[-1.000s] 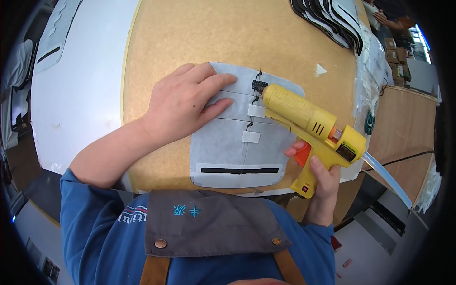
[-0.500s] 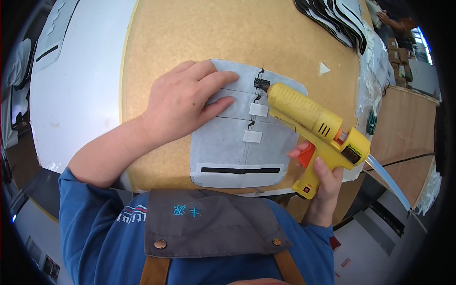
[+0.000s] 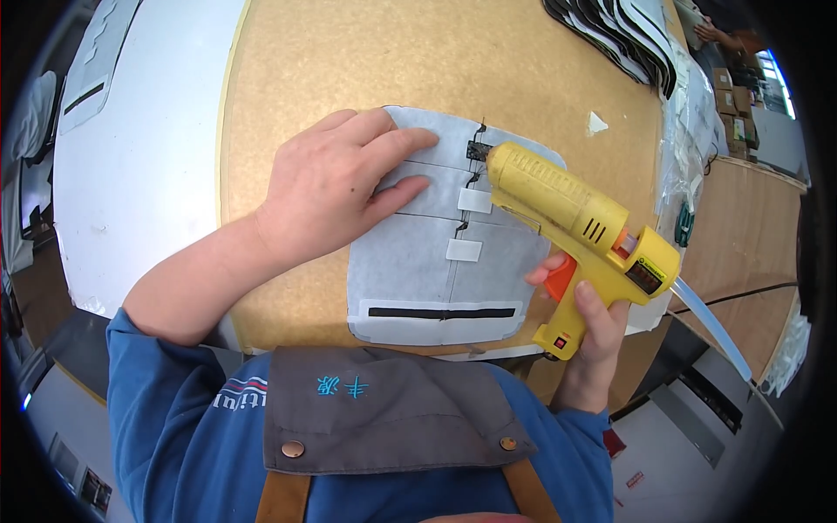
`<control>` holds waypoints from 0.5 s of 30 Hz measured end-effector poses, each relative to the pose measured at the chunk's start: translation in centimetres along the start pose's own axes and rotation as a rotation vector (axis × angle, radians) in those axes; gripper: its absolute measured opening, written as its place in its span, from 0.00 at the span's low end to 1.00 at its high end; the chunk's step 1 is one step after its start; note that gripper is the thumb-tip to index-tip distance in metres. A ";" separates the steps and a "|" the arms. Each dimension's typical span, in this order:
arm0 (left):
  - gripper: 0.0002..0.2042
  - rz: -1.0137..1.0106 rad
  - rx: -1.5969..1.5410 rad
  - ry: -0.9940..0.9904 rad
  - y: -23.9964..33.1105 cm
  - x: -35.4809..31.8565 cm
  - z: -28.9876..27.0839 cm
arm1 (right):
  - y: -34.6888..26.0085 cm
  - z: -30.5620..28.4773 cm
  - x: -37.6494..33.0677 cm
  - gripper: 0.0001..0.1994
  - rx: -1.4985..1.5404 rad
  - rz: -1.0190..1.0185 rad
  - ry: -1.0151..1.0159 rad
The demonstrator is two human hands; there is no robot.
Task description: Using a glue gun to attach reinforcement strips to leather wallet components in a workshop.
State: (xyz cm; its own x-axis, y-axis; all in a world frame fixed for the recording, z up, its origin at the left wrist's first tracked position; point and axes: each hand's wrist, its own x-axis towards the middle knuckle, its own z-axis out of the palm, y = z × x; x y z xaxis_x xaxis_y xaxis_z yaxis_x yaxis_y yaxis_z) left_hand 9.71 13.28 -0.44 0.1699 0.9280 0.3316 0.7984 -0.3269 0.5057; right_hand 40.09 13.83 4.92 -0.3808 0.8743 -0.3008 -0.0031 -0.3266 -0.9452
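Compared with half a second ago, the yellow plastic glue gun (image 3: 567,196) has shifted slightly up and leftward. Its nozzle is at a small black textured patch (image 3: 476,151) on the far part of a pale grey, round-cornered panel (image 3: 401,270); whether they touch cannot be told. This panel lies flat on a tan-topped desk (image 3: 349,52), near its front edge. The right hand (image 3: 597,327) has its grip closed around the gun's handle, a finger by the orange trigger; the left hand (image 3: 336,179) has its grip open, fingers over the panel's left side. Farther out are a white surface (image 3: 166,148) on the left, a white scrap (image 3: 597,123), a stack of curved black-and-white sheets (image 3: 615,39) and, beyond the desk, brown cardboard boxes (image 3: 735,113) and a co-worker's hand (image 3: 708,33).
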 end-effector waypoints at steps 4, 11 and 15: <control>0.16 0.006 0.008 -0.003 0.0 0.0 -0.1 | -0.1 -0.2 0.1 0.22 -0.003 0.011 -0.005; 0.17 0.001 -0.012 -0.001 0.0 0.1 0.1 | 0.1 -0.8 -0.4 0.23 -0.041 0.023 0.089; 0.17 -0.008 -0.012 -0.003 0.1 0.0 0.0 | 0.1 -0.7 -0.6 0.24 -0.085 0.034 0.156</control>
State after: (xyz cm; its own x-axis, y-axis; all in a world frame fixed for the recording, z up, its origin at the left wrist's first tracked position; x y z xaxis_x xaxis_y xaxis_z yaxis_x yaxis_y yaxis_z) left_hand 9.81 13.30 -0.41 0.1652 0.9310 0.3254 0.7928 -0.3216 0.5178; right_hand 40.97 13.55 4.92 -0.2317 0.9107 -0.3421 0.0882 -0.3306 -0.9396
